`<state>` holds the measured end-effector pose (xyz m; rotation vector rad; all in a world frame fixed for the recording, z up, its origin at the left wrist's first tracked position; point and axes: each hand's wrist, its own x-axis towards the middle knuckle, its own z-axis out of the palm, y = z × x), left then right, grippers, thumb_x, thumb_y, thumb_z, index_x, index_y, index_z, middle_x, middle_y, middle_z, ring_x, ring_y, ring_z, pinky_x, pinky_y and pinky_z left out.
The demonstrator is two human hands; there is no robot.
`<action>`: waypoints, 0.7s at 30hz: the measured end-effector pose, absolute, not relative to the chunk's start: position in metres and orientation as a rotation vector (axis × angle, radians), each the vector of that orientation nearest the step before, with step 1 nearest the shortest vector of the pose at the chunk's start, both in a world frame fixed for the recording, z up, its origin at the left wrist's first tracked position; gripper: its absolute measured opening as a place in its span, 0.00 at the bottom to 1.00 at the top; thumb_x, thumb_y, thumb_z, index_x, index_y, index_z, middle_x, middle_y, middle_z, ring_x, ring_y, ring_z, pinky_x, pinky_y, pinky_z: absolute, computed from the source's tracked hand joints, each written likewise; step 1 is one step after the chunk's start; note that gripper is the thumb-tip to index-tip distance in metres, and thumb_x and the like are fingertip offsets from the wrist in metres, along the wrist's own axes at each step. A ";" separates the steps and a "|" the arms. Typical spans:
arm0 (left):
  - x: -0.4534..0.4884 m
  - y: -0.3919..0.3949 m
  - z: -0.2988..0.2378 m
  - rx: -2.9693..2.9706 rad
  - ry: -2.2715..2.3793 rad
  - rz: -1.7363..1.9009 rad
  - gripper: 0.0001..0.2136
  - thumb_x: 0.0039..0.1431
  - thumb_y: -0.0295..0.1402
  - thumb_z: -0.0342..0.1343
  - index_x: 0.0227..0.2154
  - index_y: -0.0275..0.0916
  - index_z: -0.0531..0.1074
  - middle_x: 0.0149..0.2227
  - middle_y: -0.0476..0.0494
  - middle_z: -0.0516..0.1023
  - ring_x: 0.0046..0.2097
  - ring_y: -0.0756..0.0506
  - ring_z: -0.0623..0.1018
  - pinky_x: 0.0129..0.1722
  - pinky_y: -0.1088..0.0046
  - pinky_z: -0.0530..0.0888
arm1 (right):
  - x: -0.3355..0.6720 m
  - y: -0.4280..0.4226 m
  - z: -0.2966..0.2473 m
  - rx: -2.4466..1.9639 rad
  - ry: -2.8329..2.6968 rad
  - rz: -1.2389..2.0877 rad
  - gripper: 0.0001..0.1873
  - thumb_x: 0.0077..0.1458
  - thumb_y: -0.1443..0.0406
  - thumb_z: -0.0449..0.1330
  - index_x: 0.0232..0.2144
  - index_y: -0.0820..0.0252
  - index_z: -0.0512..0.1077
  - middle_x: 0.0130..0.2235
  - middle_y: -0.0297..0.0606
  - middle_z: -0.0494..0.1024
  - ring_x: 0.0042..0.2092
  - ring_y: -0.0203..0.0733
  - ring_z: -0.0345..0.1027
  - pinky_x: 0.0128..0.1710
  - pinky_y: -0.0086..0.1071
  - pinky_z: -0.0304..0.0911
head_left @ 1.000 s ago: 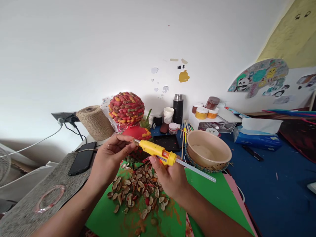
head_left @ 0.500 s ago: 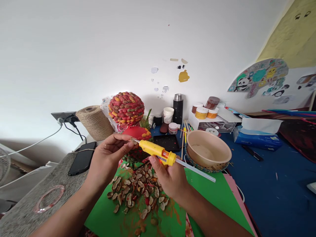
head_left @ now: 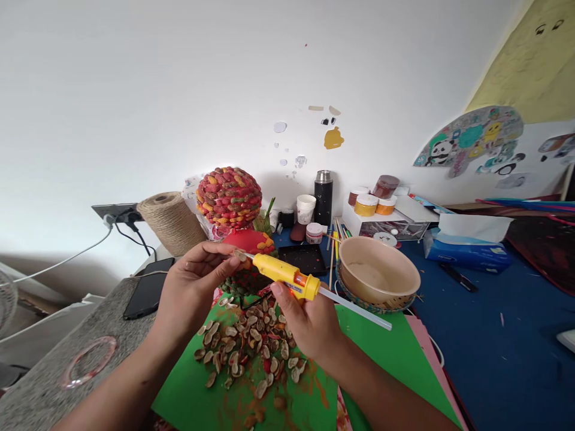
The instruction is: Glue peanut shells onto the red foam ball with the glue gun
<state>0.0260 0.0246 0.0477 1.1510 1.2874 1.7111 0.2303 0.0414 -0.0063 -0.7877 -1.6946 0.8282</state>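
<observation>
Between thumb and fingertips, my left hand (head_left: 191, 281) pinches a peanut shell half (head_left: 241, 255). My right hand (head_left: 314, 326) is wrapped round a yellow hot glue gun (head_left: 285, 275), whose nozzle points left and meets or nearly meets the shell. A clear glue stick (head_left: 357, 309) juts from the gun's back end. Many loose peanut shells (head_left: 251, 335) lie below on green paper (head_left: 381, 359). Behind my left hand is a red rounded form (head_left: 242, 240) partly covered in shells, with a ball (head_left: 229, 197) covered in painted shells above it.
A beige bowl (head_left: 380, 269) stands right of the gun. Behind are a black tray (head_left: 303, 258), paper cups (head_left: 306, 209), a black flask (head_left: 323, 197) and paint jars (head_left: 367, 205). Left are a twine roll (head_left: 171, 221) and a phone (head_left: 148, 290); a tissue pack (head_left: 467, 245) lies right.
Both hands stay almost still, with the nozzle at the shell. The shell seems slightly turned in my left fingers; the whole view has shifted a little.
</observation>
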 end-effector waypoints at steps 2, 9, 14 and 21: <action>0.026 0.025 0.047 1.147 1.279 1.713 0.23 0.42 0.47 0.89 0.35 0.43 0.87 0.35 0.43 0.92 0.37 0.42 0.89 0.40 0.70 0.87 | 0.230 0.041 -0.006 -0.794 -1.690 0.839 0.28 0.77 0.47 0.58 0.26 0.51 0.65 0.19 0.28 0.65 0.22 0.38 0.62 0.25 0.33 0.57; 0.026 0.024 0.048 1.152 1.303 1.715 0.21 0.44 0.47 0.89 0.35 0.44 0.87 0.35 0.44 0.92 0.37 0.41 0.89 0.40 0.68 0.87 | 0.230 0.041 -0.006 -0.796 -1.697 0.842 0.28 0.78 0.47 0.58 0.26 0.51 0.65 0.18 0.28 0.66 0.21 0.39 0.63 0.25 0.33 0.57; 0.026 0.024 0.049 1.140 1.327 1.720 0.23 0.42 0.48 0.88 0.34 0.43 0.87 0.35 0.43 0.92 0.36 0.41 0.88 0.38 0.68 0.86 | 0.230 0.041 -0.007 -0.805 -1.702 0.862 0.28 0.77 0.47 0.57 0.25 0.51 0.65 0.18 0.29 0.66 0.21 0.39 0.63 0.24 0.33 0.55; 0.025 0.024 0.050 1.150 1.298 1.724 0.20 0.43 0.45 0.89 0.34 0.45 0.87 0.34 0.45 0.91 0.36 0.42 0.88 0.39 0.70 0.85 | 0.230 0.041 -0.008 -0.825 -1.703 0.867 0.27 0.77 0.47 0.58 0.27 0.51 0.67 0.20 0.29 0.66 0.22 0.39 0.62 0.23 0.32 0.56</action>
